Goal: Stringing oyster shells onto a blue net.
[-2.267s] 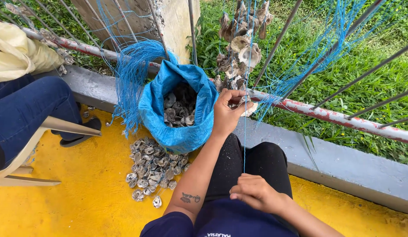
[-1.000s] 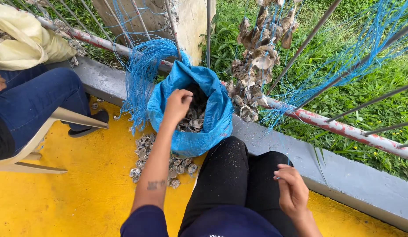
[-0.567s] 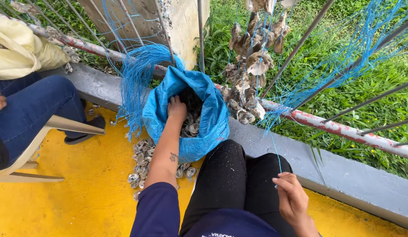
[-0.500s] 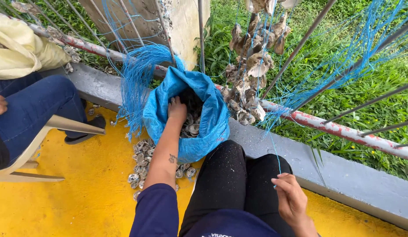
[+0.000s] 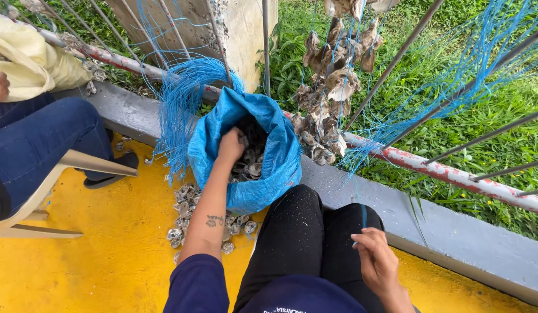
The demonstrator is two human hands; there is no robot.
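Observation:
My left hand point(image 5: 232, 145) reaches into the open mouth of a blue woven sack point(image 5: 279, 168) and rests on the grey shells point(image 5: 252, 166) inside; its fingers are partly hidden, so a grip on a shell is unclear. My right hand point(image 5: 375, 263) hovers over my right knee, fingers pinched on a thin blue string point(image 5: 362, 214) that runs up to the railing. A hanging cluster of strung shells point(image 5: 331, 93) dangles from the railing just right of the sack.
Loose shells point(image 5: 185, 217) lie on the yellow floor beside the sack. A bundle of blue strings point(image 5: 179, 101) hangs from the rusty rail point(image 5: 448, 171). Another person's blue-trousered leg point(image 5: 43, 139) and a plastic chair point(image 5: 54, 179) are at left. A grey kerb point(image 5: 466, 243) borders grass.
My left hand left the hanging shell cluster, moved left and went down into the blue sack. My right hand shifted right and took up the thin blue string.

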